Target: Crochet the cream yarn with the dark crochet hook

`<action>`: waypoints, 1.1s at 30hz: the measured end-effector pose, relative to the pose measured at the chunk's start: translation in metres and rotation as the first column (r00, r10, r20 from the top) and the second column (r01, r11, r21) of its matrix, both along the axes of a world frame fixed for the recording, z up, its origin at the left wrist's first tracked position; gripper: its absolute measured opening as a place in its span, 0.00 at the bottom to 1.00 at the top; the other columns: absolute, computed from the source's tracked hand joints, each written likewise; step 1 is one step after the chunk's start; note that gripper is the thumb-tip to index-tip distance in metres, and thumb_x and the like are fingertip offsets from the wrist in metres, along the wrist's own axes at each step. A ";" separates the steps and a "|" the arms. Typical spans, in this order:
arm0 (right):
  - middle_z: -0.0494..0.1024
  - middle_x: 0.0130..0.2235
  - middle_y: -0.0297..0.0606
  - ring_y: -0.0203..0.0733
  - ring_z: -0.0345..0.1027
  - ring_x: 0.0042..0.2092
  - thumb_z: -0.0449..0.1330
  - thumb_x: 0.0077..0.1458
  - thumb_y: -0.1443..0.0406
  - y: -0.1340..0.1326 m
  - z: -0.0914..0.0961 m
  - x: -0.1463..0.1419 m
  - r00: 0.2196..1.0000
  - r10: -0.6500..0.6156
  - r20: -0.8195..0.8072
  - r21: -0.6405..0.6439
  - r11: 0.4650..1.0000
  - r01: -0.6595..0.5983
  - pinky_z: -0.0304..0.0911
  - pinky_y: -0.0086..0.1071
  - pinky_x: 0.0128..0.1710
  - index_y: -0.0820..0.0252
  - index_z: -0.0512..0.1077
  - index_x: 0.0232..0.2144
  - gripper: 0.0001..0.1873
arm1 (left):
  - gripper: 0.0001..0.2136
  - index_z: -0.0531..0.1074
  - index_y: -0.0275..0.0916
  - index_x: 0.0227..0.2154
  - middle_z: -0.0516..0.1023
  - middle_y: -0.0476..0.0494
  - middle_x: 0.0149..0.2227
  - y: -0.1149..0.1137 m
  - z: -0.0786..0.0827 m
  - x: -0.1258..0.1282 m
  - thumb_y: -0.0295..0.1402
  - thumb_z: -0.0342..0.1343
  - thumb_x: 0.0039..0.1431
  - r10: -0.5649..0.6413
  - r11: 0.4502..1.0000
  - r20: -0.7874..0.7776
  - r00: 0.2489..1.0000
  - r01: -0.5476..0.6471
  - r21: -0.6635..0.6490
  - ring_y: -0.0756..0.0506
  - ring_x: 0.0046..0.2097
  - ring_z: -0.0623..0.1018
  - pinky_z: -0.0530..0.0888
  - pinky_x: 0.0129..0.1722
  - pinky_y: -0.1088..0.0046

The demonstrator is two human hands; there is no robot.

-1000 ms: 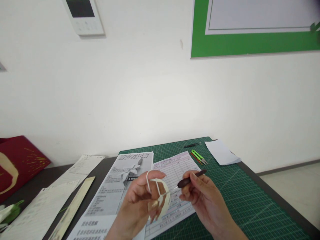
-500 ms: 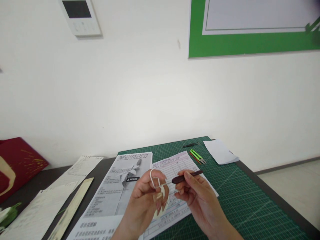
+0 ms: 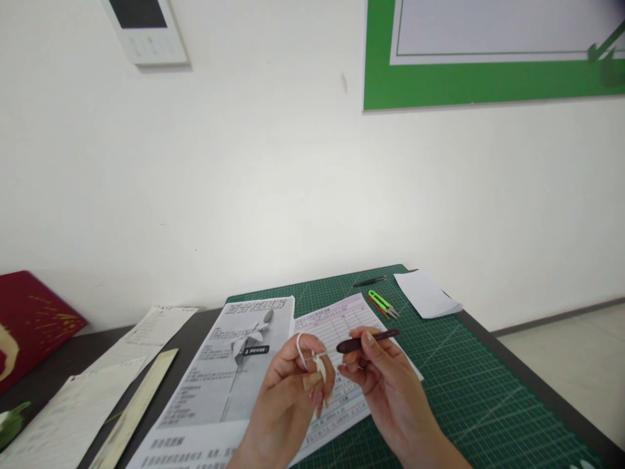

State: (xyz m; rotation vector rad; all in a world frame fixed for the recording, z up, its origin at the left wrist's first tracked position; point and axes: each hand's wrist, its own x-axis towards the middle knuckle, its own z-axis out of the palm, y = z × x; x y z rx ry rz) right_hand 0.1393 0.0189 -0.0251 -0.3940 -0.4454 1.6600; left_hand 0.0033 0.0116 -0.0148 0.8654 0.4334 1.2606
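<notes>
My right hand (image 3: pixel 390 378) is closed around the dark brown handle of a crochet hook (image 3: pixel 354 344), whose thin metal shaft points left. Pinched in my left hand (image 3: pixel 288 391) is a small cream crochet piece (image 3: pixel 319 370), with cream yarn (image 3: pixel 299 348) looped over the index finger. The hook's shaft reaches to the yarn at my left fingers; its tip is too small to make out. Both hands are above a printed table sheet (image 3: pixel 342 326) and a grey picture sheet (image 3: pixel 205 404).
A green cutting mat (image 3: pixel 469 391) bears green thread snips (image 3: pixel 383 304), dark tweezers (image 3: pixel 370 282) and white paper (image 3: pixel 424 293). To the left lie handwritten sheets (image 3: pixel 97 397), a pale flat strip (image 3: pixel 137 407), green yarn (image 3: pixel 13 422) and a red bag (image 3: pixel 39 319).
The hook has shifted slightly relative to my left hand, and the yarn loop at the index finger sits closer to the shaft. The whole view has moved a little.
</notes>
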 end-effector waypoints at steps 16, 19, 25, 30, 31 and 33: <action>0.80 0.20 0.38 0.30 0.70 0.20 0.69 0.44 0.64 0.003 -0.003 -0.003 0.997 0.030 0.073 -0.066 0.998 -0.025 0.73 0.25 0.24 0.67 0.77 0.27 0.10 | 0.08 0.73 0.43 0.37 0.71 0.47 0.32 0.005 0.007 -0.021 0.29 0.57 0.53 0.351 0.905 -0.468 0.811 -0.166 0.391 0.49 0.33 0.69 0.66 0.32 0.74; 0.80 0.20 0.37 0.30 0.70 0.20 0.69 0.44 0.64 0.003 -0.005 -0.004 0.997 0.029 0.074 -0.080 0.997 -0.023 0.74 0.25 0.23 0.67 0.77 0.27 0.10 | 0.10 0.72 0.44 0.38 0.67 0.46 0.34 0.006 0.012 -0.023 0.25 0.55 0.53 0.542 0.776 -0.583 0.605 -0.093 0.624 0.46 0.40 0.69 0.65 0.40 0.70; 0.80 0.20 0.38 0.30 0.70 0.20 0.69 0.44 0.64 0.004 -0.006 -0.003 0.997 0.017 0.071 -0.089 0.996 -0.010 0.74 0.26 0.24 0.67 0.77 0.27 0.09 | 0.11 0.70 0.46 0.39 0.69 0.47 0.37 0.006 0.010 -0.021 0.24 0.52 0.56 0.587 0.756 -0.609 0.534 -0.094 0.648 0.47 0.40 0.71 0.67 0.38 0.72; 0.80 0.22 0.39 0.30 0.71 0.21 0.69 0.43 0.65 0.006 -0.007 -0.002 0.997 -0.007 0.080 -0.091 0.996 0.015 0.74 0.27 0.25 0.66 0.77 0.28 0.09 | 0.08 0.74 0.43 0.36 0.73 0.48 0.31 0.004 0.013 -0.015 0.28 0.56 0.53 0.547 0.829 -0.613 0.569 -0.269 0.490 0.47 0.35 0.71 0.67 0.35 0.74; 0.80 0.21 0.39 0.31 0.70 0.21 0.69 0.43 0.65 0.006 -0.008 -0.002 0.996 -0.013 0.085 -0.092 0.995 0.021 0.74 0.27 0.25 0.66 0.76 0.28 0.09 | 0.08 0.75 0.43 0.35 0.73 0.48 0.31 0.004 0.014 -0.014 0.28 0.57 0.51 0.539 0.838 -0.601 0.590 -0.311 0.448 0.47 0.35 0.72 0.67 0.35 0.74; 0.80 0.21 0.38 0.30 0.70 0.21 0.70 0.42 0.66 0.006 -0.009 -0.002 0.995 -0.020 0.097 -0.093 0.995 0.029 0.74 0.26 0.25 0.65 0.76 0.28 0.09 | 0.08 0.76 0.42 0.34 0.73 0.48 0.29 0.002 0.016 -0.012 0.29 0.60 0.48 0.515 0.857 -0.583 0.628 -0.381 0.348 0.47 0.33 0.72 0.67 0.34 0.73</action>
